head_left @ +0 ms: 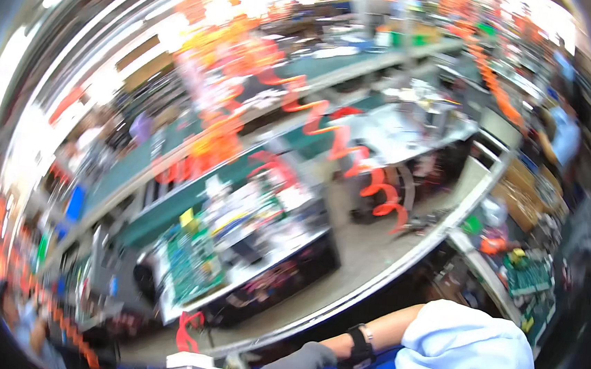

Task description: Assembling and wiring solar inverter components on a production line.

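Spanning the centre, a worktop; green circuit boards lie toward eight o'clock; at six o'clock the grey-gloved right hand, its finger spread impossible to tell, is near a white boxy object at seven; the left hand is out of view; steady, unhurried handling would seem best; blur leaves no writing legible.
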Motion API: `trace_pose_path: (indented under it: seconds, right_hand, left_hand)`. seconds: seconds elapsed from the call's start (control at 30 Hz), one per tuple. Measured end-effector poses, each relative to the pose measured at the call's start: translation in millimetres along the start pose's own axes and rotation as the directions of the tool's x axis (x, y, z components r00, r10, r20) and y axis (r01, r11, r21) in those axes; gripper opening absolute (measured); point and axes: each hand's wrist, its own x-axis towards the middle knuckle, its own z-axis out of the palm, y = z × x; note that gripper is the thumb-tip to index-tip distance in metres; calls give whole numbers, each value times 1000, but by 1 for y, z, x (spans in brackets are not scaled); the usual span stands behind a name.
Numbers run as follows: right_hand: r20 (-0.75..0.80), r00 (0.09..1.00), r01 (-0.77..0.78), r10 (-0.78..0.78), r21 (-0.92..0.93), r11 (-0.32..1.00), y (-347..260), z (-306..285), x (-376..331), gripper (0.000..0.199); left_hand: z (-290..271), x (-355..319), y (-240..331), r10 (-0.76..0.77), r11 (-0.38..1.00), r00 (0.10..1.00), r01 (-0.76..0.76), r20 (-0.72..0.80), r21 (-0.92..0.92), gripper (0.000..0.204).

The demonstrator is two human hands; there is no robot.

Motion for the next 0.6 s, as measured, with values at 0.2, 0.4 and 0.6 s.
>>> trace_pose_path:
  seconds: [0.2,0.4,0.6]
  right_hand:
    - [-535,687,631,-492,103,769,-76,0,-173,81]
    - [-907,132,727,-399,-185,661,-142,31,-344,87]
    - [-561,-626,-18,-542,-684,729,-205,116,-409,72]
  left_hand:
    - [147,21,53,86,883,938,85,336,-462,30]
    - [203,30,71,144,637,843,322,519,-700,31]
    - [314,7,18,-192,405,487,830,852,-383,29]
